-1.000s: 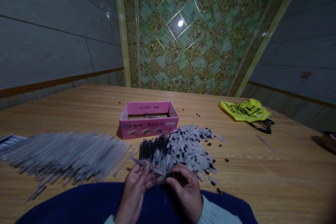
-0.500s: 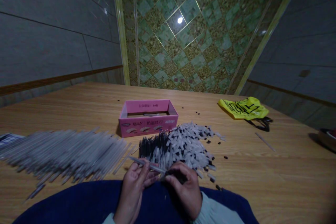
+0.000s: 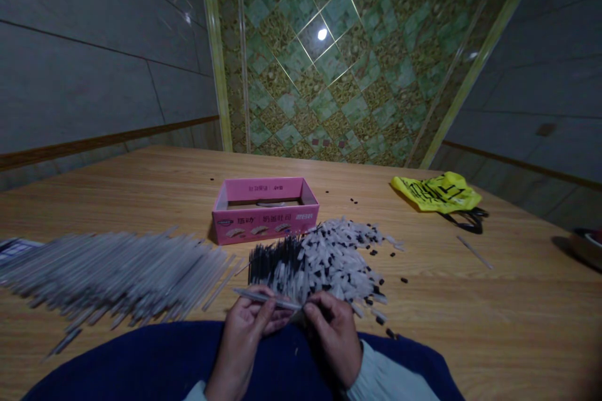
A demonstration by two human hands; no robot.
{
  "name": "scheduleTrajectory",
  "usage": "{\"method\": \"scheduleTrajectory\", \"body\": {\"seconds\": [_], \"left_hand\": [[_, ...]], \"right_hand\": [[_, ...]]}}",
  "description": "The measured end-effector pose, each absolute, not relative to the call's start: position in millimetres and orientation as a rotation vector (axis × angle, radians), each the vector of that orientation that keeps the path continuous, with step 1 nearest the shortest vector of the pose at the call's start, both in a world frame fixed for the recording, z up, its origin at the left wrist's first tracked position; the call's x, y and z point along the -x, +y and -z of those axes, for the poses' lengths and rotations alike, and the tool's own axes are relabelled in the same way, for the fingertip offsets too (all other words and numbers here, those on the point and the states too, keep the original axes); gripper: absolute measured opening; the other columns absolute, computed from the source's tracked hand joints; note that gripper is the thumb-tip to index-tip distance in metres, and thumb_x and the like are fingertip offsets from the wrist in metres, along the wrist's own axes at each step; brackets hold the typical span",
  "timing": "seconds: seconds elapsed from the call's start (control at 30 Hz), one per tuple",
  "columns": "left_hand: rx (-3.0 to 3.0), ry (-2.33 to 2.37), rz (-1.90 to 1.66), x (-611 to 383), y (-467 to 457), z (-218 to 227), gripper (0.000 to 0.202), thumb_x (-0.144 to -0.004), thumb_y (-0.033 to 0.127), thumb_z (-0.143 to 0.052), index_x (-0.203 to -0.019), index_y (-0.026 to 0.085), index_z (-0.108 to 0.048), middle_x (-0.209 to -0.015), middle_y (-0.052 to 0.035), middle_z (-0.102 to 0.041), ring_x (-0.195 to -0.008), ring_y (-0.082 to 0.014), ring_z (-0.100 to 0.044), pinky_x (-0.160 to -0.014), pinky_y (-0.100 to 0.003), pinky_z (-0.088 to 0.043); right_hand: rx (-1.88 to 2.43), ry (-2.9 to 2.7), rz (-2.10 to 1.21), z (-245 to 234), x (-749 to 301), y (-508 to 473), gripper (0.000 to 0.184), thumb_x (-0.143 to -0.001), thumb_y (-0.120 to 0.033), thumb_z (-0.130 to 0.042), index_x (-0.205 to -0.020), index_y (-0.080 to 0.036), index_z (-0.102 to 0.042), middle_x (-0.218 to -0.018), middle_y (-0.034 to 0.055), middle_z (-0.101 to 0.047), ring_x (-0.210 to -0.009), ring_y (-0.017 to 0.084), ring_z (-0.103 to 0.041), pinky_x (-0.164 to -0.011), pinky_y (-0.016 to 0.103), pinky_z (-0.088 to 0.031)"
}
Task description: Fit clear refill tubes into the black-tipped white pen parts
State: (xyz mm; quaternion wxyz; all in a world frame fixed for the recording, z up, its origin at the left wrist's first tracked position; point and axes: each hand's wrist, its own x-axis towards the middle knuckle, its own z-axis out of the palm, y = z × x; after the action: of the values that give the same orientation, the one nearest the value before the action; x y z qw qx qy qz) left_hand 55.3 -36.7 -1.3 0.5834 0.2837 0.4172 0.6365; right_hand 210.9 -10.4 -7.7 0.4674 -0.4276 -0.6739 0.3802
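My left hand is closed round a thin clear pen barrel that points to the left. My right hand pinches the barrel's right end, where a dark part sits between its fingertips. Both hands hover at the near table edge, just in front of a bunch of black refills and a heap of small pale caps. A wide pile of clear barrels lies to the left.
An open pink cardboard box stands behind the heaps. A yellow plastic bag lies at the far right, with a single loose stick near it. Small black bits are scattered around the caps. The wooden table runs up to tiled walls.
My right hand has slid a little to the left along the barrel and closed up on its end. The view has shifted slightly; the piles have not moved.
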Motion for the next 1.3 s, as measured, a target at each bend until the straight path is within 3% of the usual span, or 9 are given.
{"method": "scheduleTrajectory", "body": {"seconds": [0.17,0.37,0.43,0.57,0.73,0.9,1.07,1.2,1.3], "left_hand": [[-0.67,0.99,-1.464,-57,-36,2,0.03,-0.064,0.027,-0.075,-0.082,0.017,-0.053,-0.073,-0.0062,-0.072,-0.073,-0.0264,-0.07,-0.065,-0.035,-0.056],[-0.624,0.962,-1.488,-55,-35,4,0.029,-0.069,0.028,-0.071,-0.087,0.017,-0.051,-0.078,-0.007,-0.072,-0.077,-0.0249,-0.07,-0.07,-0.036,-0.055],[-0.637,0.958,-1.468,-55,-35,4,0.028,-0.069,0.028,-0.071,-0.086,0.017,-0.051,-0.077,-0.0069,-0.072,-0.076,-0.0245,-0.07,-0.069,-0.035,-0.055],[-0.623,0.958,-1.441,-57,-36,0,0.03,-0.066,0.028,-0.073,-0.084,0.017,-0.052,-0.075,-0.0067,-0.072,-0.074,-0.0254,-0.07,-0.067,-0.034,-0.055],[-0.558,0.973,-1.5,-59,-36,-4,0.033,-0.062,0.03,-0.076,-0.083,0.017,-0.054,-0.074,-0.0061,-0.072,-0.074,-0.0257,-0.07,-0.068,-0.035,-0.055],[-0.574,1.011,-1.466,-61,-38,-8,0.035,-0.06,0.031,-0.077,-0.081,0.017,-0.054,-0.073,-0.0076,-0.072,-0.068,-0.0248,-0.069,-0.063,-0.033,-0.054],[-0.559,1.027,-1.49,-62,-39,-11,0.034,-0.062,0.032,-0.075,-0.083,0.017,-0.053,-0.075,-0.0078,-0.073,-0.072,-0.0245,-0.069,-0.067,-0.034,-0.054],[-0.56,1.047,-1.464,-62,-40,-11,0.039,-0.059,0.032,-0.077,-0.084,0.016,-0.053,-0.074,-0.009,-0.073,-0.068,-0.0238,-0.069,-0.065,-0.034,-0.054],[-0.552,1.038,-1.469,-62,-40,-12,0.039,-0.056,0.032,-0.078,-0.082,0.016,-0.054,-0.074,-0.0092,-0.073,-0.068,-0.0239,-0.069,-0.065,-0.034,-0.054]], "right_hand": [[1.058,-1.667,-1.063,11,-212,-11,0.052,-0.092,-0.043,-0.035,-0.048,-0.016,-0.046,-0.043,-0.0035,-0.04,-0.043,0.008,-0.039,-0.045,0.02,-0.03],[1.028,-1.72,-0.854,7,-214,-13,0.026,-0.081,-0.041,-0.055,-0.088,-0.017,-0.057,-0.069,-0.0001,-0.056,-0.063,0.014,-0.052,-0.058,0.022,-0.038],[1.047,-1.778,-0.782,7,-216,-12,0.023,-0.084,-0.038,-0.051,-0.077,-0.017,-0.056,-0.066,-0.0004,-0.054,-0.064,0.014,-0.051,-0.059,0.022,-0.037],[1.106,-1.898,-0.675,9,-219,-12,0.039,-0.091,-0.034,-0.038,-0.057,-0.018,-0.048,-0.051,-0.0032,-0.041,-0.051,0.011,-0.042,-0.051,0.022,-0.03],[1.043,-1.929,-0.589,3,-221,-15,0.018,-0.085,-0.034,-0.051,-0.089,-0.018,-0.058,-0.073,0.001,-0.059,-0.067,0.015,-0.054,-0.061,0.023,-0.035],[1.129,-2.04,-0.501,4,-221,-16,0.034,-0.092,-0.031,-0.039,-0.064,-0.019,-0.054,-0.056,-0.001,-0.052,-0.055,0.012,-0.05,-0.054,0.024,-0.029],[1.104,-2.016,-0.448,3,-220,-18,0.019,-0.087,-0.034,-0.047,-0.081,-0.019,-0.058,-0.069,0.0013,-0.059,-0.066,0.015,-0.054,-0.059,0.024,-0.03],[1.172,-2.034,-0.473,3,-219,-18,0.039,-0.092,-0.032,-0.037,-0.058,-0.019,-0.049,-0.052,-0.0015,-0.048,-0.052,0.012,-0.047,-0.053,0.024,-0.026],[1.164,-2.006,-0.491,2,-220,-18,0.036,-0.09,-0.037,-0.041,-0.062,-0.019,-0.052,-0.054,-0.0015,-0.049,-0.053,0.012,-0.047,-0.052,0.024,-0.026]]}}
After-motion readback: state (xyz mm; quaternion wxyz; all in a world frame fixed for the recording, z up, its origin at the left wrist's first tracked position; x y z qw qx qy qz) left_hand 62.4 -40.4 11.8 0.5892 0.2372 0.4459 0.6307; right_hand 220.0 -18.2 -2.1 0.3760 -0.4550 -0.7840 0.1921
